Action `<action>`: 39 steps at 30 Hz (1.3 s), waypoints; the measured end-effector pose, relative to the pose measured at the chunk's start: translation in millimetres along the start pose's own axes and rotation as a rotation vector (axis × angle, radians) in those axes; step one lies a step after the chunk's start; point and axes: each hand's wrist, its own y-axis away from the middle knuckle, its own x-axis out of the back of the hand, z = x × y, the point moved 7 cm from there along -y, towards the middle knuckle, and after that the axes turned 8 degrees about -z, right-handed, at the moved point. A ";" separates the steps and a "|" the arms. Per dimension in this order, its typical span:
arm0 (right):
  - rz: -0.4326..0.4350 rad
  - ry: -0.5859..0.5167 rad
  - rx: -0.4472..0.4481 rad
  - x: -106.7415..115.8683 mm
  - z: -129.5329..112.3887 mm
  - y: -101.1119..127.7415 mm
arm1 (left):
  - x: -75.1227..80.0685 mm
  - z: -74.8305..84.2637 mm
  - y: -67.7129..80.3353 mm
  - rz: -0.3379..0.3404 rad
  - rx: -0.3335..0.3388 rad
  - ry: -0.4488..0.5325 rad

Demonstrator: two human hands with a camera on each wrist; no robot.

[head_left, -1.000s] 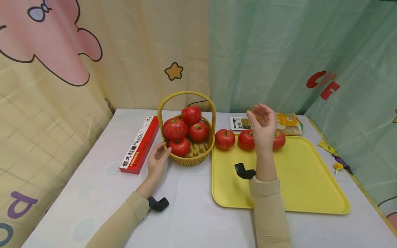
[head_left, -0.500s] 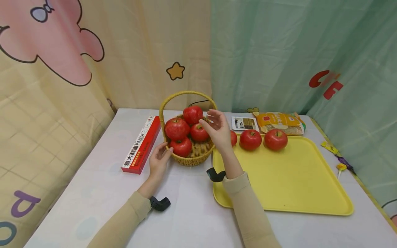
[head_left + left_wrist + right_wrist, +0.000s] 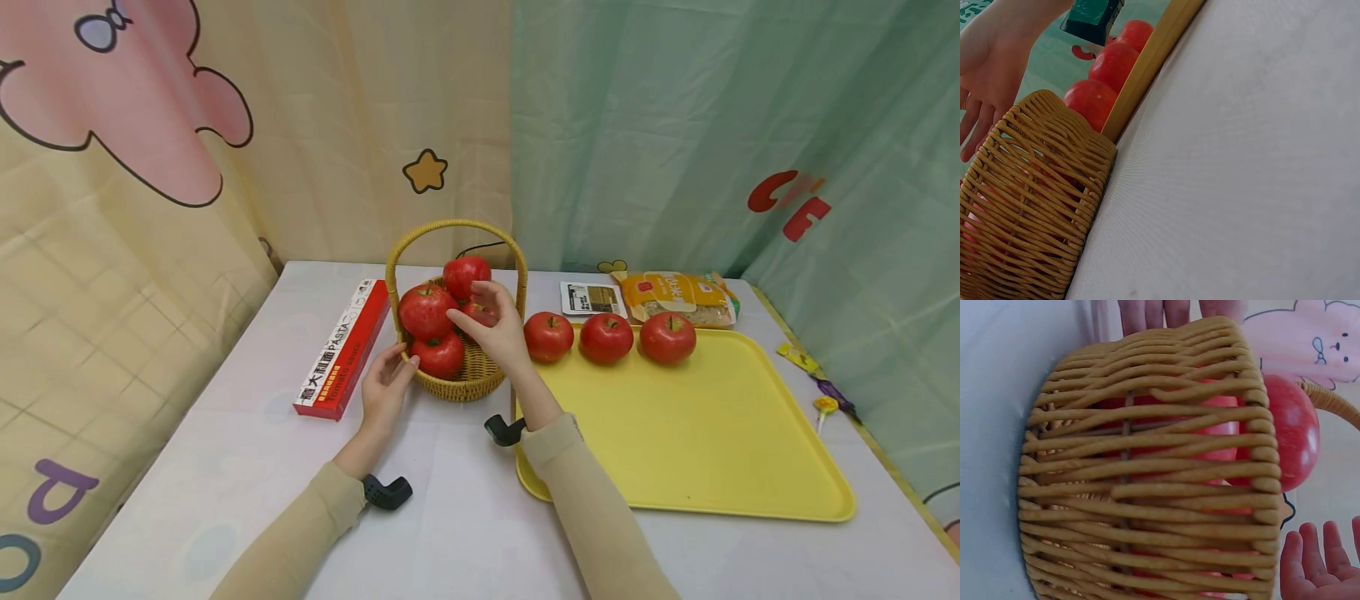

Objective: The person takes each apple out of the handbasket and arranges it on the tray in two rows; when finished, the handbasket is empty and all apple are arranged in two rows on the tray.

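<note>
1. The basket (image 3: 457, 350) is steadied on the bench (image 3: 450, 517) by the left hand (image 3: 384, 387), its fingers relaxed against the woven side
2. An apple (image 3: 480, 315) inside the basket is reached by the right hand (image 3: 491, 325); fingers are spread, touching it, grip not plainly closed
3. Three apples (image 3: 606, 337) are lined along the far edge of the yellow tray (image 3: 697, 450), leaving room

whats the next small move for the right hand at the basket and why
Probably close the right hand around the small apple under its fingers. Three apples already sit in a row on the yellow tray, and the left hand rests on the basket.
</note>
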 end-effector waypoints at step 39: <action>-0.095 0.131 -0.144 -35.7 20.8 -18.2 | 1.0 0.4 1.1 0.008 -0.001 -0.019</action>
